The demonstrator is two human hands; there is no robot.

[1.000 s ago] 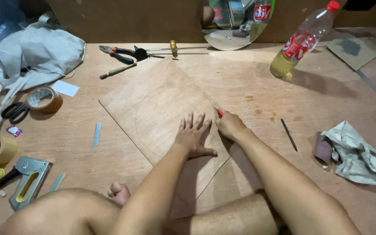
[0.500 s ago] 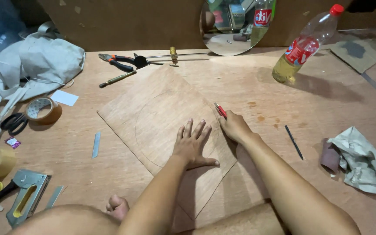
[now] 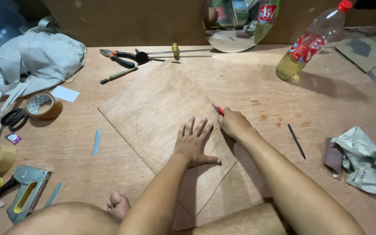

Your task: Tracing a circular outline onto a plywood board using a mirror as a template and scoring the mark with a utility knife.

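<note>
A thin square plywood sheet (image 3: 162,109) lies turned like a diamond on the wooden floor, with a circle line marked on it. My left hand (image 3: 194,141) presses flat on the sheet, fingers spread. Beside it, my right hand (image 3: 235,124) is closed around a red utility knife (image 3: 217,109), whose tip rests on the circle line at the sheet's right edge.
Pliers (image 3: 117,57), a screwdriver (image 3: 119,75) and a metal compass bar (image 3: 177,52) lie at the back. A round mirror (image 3: 236,26) and a plastic bottle (image 3: 307,43) stand beyond. Tape rolls (image 3: 44,106), scissors (image 3: 13,118), a staple gun (image 3: 27,191) at left; crumpled paper (image 3: 366,161), pencil (image 3: 297,141) at right.
The camera view has shifted slightly. My right hand with the knife has edged along the circle line; my left hand stays flat on the sheet.
</note>
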